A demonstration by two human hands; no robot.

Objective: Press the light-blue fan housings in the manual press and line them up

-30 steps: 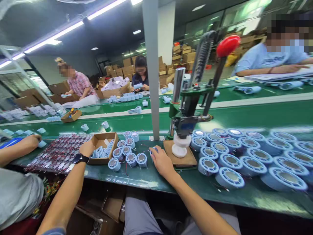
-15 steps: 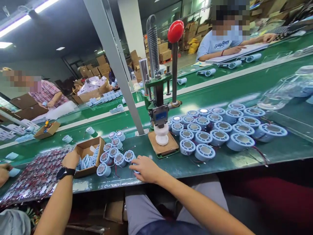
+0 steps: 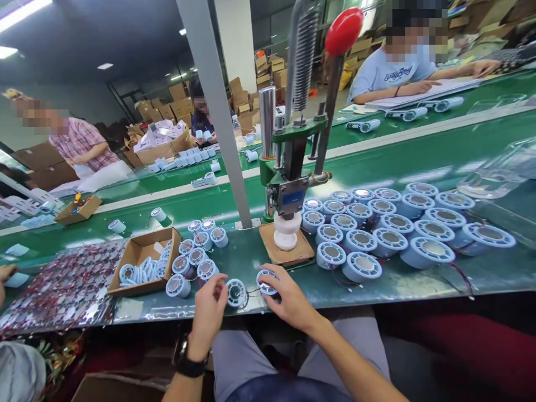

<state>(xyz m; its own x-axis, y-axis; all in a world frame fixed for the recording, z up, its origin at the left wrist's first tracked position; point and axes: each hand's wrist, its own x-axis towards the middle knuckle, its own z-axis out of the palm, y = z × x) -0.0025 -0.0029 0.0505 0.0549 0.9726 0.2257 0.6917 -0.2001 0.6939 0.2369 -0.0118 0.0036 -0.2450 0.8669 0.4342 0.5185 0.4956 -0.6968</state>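
pale-blue plastic discs with metal centres, seen from the head view. the left hand [image 3: 209,307], which half a second ago rested at the cardboard box [image 3: 140,262], has come to the near edge of the green tabletop [image 3: 377,162] and now closes its fingers on the left blue disc [image 3: 237,292]. the right hand [image 3: 288,298] has lifted off the flat surface and grips the right blue disc [image 3: 266,281] between thumb and curled fingers. judged from this, both hands have gone from picking and steadying to working two pieces side by side, just in front of the hand press [image 3: 293,178].

orientation: each held disc lies near flat, its metal face turned up and a little toward the camera; its short axis runs roughly vertical, and being round it has no long axis in plan. a thin dark wire runs between the two discs.

surroundings: a cluster of loose discs [image 3: 196,254] lies beside the box; a larger batch of discs [image 3: 377,229] lies right of the press; the press's white nest [image 3: 287,231] sits on a wooden base [image 3: 288,254]; its red knob [image 3: 343,30] stands raised. other people work across the tabletop.
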